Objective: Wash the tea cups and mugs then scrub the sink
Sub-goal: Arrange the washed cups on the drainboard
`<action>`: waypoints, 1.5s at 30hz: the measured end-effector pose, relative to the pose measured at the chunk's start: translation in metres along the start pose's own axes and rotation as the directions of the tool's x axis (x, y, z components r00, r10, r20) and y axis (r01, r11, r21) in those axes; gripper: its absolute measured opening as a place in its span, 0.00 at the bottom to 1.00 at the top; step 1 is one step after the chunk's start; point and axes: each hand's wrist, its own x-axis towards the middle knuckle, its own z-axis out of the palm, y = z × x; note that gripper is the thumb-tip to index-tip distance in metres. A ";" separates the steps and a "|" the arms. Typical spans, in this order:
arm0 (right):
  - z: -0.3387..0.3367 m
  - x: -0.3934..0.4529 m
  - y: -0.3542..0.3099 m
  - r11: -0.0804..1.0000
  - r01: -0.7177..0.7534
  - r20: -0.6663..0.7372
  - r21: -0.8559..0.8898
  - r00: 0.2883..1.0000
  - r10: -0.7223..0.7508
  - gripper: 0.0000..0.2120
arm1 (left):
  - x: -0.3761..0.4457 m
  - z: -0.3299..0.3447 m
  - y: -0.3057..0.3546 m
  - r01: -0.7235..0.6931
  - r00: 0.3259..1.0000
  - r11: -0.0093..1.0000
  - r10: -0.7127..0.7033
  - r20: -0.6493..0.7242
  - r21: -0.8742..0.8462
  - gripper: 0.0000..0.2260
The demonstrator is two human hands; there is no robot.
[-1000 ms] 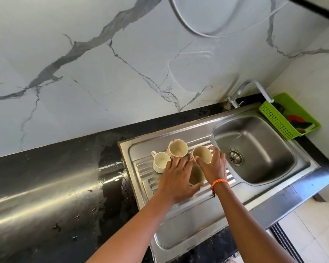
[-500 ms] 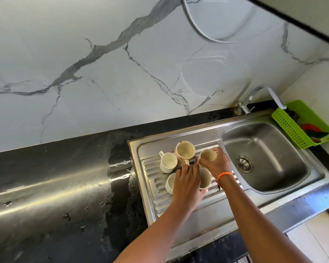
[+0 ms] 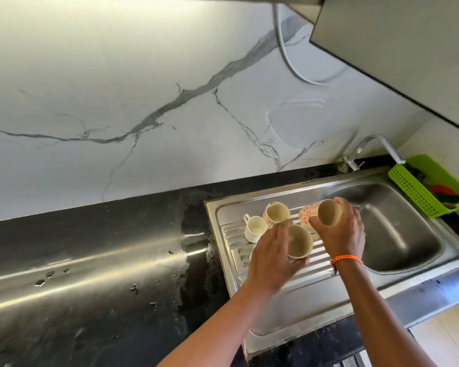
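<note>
My left hand [image 3: 270, 260] grips a cream mug [image 3: 300, 241], lifted off the ribbed drainboard [image 3: 316, 266]. My right hand [image 3: 345, 234] holds a second cream mug [image 3: 329, 211], tipped on its side near the sink bowl [image 3: 398, 234]. A flowered mug [image 3: 308, 213] lies just behind it. Another flowered mug [image 3: 276, 212] and a small white tea cup [image 3: 255, 225] stand on the drainboard at the back left. One more cup is mostly hidden under my left hand.
The tap [image 3: 366, 148] arches over the bowl's far corner. A green plastic basket [image 3: 429, 186] with scrubbing things sits at the sink's right end. Wet black countertop [image 3: 96, 260] stretches to the left. A cabinet [image 3: 398, 43] hangs overhead at the right.
Both hands have lifted a mug each from the drainboard. The right hand's mug has moved toward the sink bowl. The camera has tilted up.
</note>
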 end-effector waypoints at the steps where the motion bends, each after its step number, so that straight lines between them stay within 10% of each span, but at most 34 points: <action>1: -0.007 -0.004 -0.007 1.000 0.018 -0.027 0.016 0.999 -0.018 0.35 | -0.001 -0.010 0.002 -0.007 1.000 1.000 0.006 -0.016 -0.016 0.40; 14: -0.083 -0.094 -0.120 0.931 0.324 -0.114 0.167 0.945 -0.308 0.40 | -0.032 -0.234 0.015 -0.012 0.943 1.000 0.004 -0.334 -0.022 0.39; 25: -0.141 -0.136 -0.259 0.721 0.663 -0.228 0.202 0.748 -0.623 0.38 | -0.066 -0.390 0.068 -0.109 0.841 0.980 0.180 -0.511 0.166 0.38; 45: -0.262 -0.073 -0.420 0.620 0.762 -0.411 0.188 0.634 -0.655 0.41 | 0.021 -0.525 0.188 -0.146 0.774 0.981 0.191 -0.604 0.124 0.34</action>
